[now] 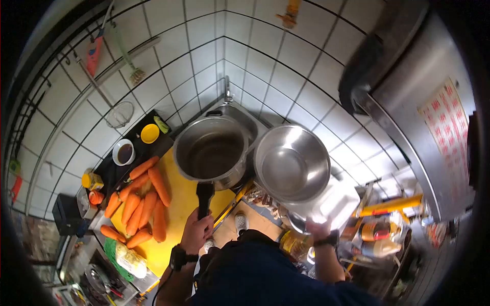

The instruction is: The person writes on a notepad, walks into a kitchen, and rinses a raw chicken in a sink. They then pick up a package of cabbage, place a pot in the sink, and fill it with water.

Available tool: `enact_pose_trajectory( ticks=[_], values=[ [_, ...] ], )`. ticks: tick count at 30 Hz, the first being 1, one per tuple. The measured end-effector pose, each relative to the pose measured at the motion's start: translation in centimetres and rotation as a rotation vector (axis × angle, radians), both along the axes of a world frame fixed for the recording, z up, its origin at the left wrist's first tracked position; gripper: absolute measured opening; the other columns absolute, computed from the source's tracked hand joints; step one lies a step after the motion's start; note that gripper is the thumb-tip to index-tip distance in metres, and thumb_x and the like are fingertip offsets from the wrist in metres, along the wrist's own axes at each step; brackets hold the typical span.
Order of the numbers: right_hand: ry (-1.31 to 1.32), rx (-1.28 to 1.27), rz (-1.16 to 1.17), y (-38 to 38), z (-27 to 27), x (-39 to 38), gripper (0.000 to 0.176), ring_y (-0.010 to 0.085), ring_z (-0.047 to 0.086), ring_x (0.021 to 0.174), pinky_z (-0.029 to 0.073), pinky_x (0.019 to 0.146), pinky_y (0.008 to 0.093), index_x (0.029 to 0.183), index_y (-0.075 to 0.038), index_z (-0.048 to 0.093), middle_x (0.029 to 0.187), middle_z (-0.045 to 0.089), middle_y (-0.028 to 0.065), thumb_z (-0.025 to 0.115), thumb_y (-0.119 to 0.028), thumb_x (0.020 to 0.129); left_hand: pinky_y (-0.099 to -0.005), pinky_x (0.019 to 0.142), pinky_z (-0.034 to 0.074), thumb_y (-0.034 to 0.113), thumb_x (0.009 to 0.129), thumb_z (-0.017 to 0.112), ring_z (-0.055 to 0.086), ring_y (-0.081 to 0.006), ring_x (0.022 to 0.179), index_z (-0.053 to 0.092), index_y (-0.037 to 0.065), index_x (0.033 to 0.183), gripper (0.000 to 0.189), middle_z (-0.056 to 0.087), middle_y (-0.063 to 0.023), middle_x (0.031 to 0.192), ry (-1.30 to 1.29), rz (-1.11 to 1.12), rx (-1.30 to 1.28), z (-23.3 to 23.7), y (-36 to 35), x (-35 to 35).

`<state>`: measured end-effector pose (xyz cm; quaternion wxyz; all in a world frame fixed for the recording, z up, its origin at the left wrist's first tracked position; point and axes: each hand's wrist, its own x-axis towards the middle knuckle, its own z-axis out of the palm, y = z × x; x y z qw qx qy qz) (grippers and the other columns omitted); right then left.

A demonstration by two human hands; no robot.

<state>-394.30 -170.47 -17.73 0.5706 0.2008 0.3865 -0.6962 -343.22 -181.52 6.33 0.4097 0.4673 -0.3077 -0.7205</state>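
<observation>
My left hand (200,228) is wrapped around the black handle of a deep steel pot (233,174), whose inside looks dark toward the bottom. The pot sits over the corner sink (251,116), overlapping the edge of a yellow cutting board (179,196). Right of it stands a wide, shiny steel bowl (291,173) with nothing visible inside. Below that bowl, my right hand (319,230) is beside a bright white surface (339,201), its fingertips washed out by glare; I cannot tell what it holds.
Several carrots (140,206) lie on the board, with a green-and-white bag (127,261) below them. A white cup of dark liquid (123,152) and a yellow cup (150,133) stand on a dark ledge. Bottles (377,230) crowd the right; a metal hood (418,97) juts out above.
</observation>
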Motion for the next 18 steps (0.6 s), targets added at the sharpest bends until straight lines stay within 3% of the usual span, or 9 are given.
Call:
enact_pose_trajectory(
  ticks=[1, 4, 7, 8, 10, 11, 12, 14, 18],
  values=[
    [-0.047, 0.204, 0.080, -0.1, 3.9, 2.3, 0.093, 0.0434, 0.051, 0.124, 0.049, 0.102, 0.0501, 0.143, 0.009, 0.023, 0.141, 0.039, 0.0318, 0.053, -0.063, 0.091, -0.0234, 0.041, 0.029, 0.010, 0.091, 0.056, 0.036, -0.0075, 0.042, 0.047, 0.006, 0.098, 0.013, 0.041, 0.0020, 0.058, 0.006, 0.032, -0.001, -0.6, -1.3, -1.0],
    [0.187, 0.112, 0.320, -5.0, 11.8, 10.1, 0.115, 0.0451, 0.044, 0.132, 0.039, 0.110, 0.0524, 0.156, -0.005, 0.002, 0.152, 0.026, 0.0310, 0.062, -0.071, 0.083, -0.0231, 0.041, 0.029, 0.011, 0.090, 0.058, 0.038, -0.0075, 0.041, 0.049, 0.007, 0.092, 0.011, 0.043, 0.0020, 0.058, -0.036, 0.067, -0.004, -2.6, -4.9, -3.1],
    [0.281, 0.042, 0.383, -9.1, 10.1, 10.6, 0.061, 0.0297, 0.058, 0.116, 0.049, 0.097, 0.0475, 0.130, -0.003, 0.051, 0.127, 0.059, 0.0187, 0.062, -0.050, 0.093, -0.0233, 0.039, 0.030, 0.012, 0.089, 0.059, 0.039, -0.0080, 0.040, 0.050, 0.007, 0.087, 0.011, 0.046, 0.0009, 0.058, -0.138, 0.074, 0.010, -5.1, -8.6, -4.6],
    [0.394, 0.085, 0.369, -9.9, 9.0, 10.6, 0.048, 0.0269, 0.062, 0.104, 0.052, 0.087, 0.0438, 0.119, -0.003, 0.056, 0.111, 0.062, 0.0145, 0.063, -0.044, 0.094, -0.0247, 0.039, 0.028, 0.012, 0.089, 0.059, 0.038, -0.0088, 0.041, 0.050, 0.007, 0.089, 0.010, 0.046, 0.0002, 0.058, -0.098, 0.083, 0.004, -6.2, -9.9, -4.8],
    [1.656, 0.166, 0.821, -9.1, 6.8, 9.0, 0.023, 0.0206, 0.060, 0.071, 0.052, 0.064, 0.0312, 0.098, -0.004, 0.060, 0.079, 0.057, 0.0066, 0.065, -0.026, 0.093, -0.0262, 0.039, 0.026, 0.012, 0.089, 0.059, 0.038, -0.0097, 0.041, 0.051, 0.007, 0.091, 0.010, 0.046, -0.0004, 0.059, -0.050, 0.097, -0.003, -8.9, -12.3, -5.0],
    [1.667, 0.162, 0.823, -8.6, 6.6, 8.0, 0.023, 0.0206, 0.060, 0.071, 0.052, 0.064, 0.0312, 0.098, -0.004, 0.060, 0.079, 0.057, 0.0066, 0.065, -0.026, 0.093, -0.0265, 0.038, 0.026, 0.011, 0.089, 0.060, 0.038, -0.0100, 0.042, 0.050, 0.007, 0.090, 0.011, 0.046, -0.0008, 0.059, -0.047, 0.102, 0.008, -10.4, -13.6, -4.9],
    [1.316, 0.152, 0.668, -8.3, 6.2, 7.2, 0.019, 0.0186, 0.057, 0.068, 0.051, 0.060, 0.0295, 0.093, -0.005, 0.059, 0.076, 0.055, 0.0054, 0.064, -0.023, 0.092, -0.0267, 0.038, 0.026, 0.011, 0.088, 0.061, 0.038, -0.0103, 0.042, 0.049, 0.008, 0.088, 0.012, 0.046, -0.0012, 0.058, -0.045, 0.108, 0.021, -11.2, -14.7, -5.0],
    [1.078, 0.192, 0.528, -6.7, 5.7, 5.9, 0.014, 0.0160, 0.052, 0.061, 0.048, 0.054, 0.0269, 0.085, -0.007, 0.056, 0.073, 0.051, 0.0037, 0.064, -0.018, 0.090, -0.0269, 0.038, 0.027, 0.010, 0.088, 0.061, 0.038, -0.0109, 0.042, 0.049, 0.008, 0.085, 0.013, 0.046, -0.0015, 0.058, -0.061, 0.125, 0.034, -12.5, -16.6, -5.4],
    [1.221, 0.227, 0.465, -2.2, 6.0, 5.2, 0.032, 0.0210, 0.057, 0.077, 0.050, 0.065, 0.0305, 0.107, -0.003, 0.053, 0.092, 0.057, 0.0086, 0.068, -0.027, 0.091, -0.0272, 0.037, 0.031, 0.016, 0.087, 0.065, 0.039, -0.0114, 0.039, 0.051, 0.008, 0.077, 0.019, 0.047, -0.0015, 0.057, -0.063, 0.136, 0.096, -15.8, -20.0, -5.6]
  ],
)
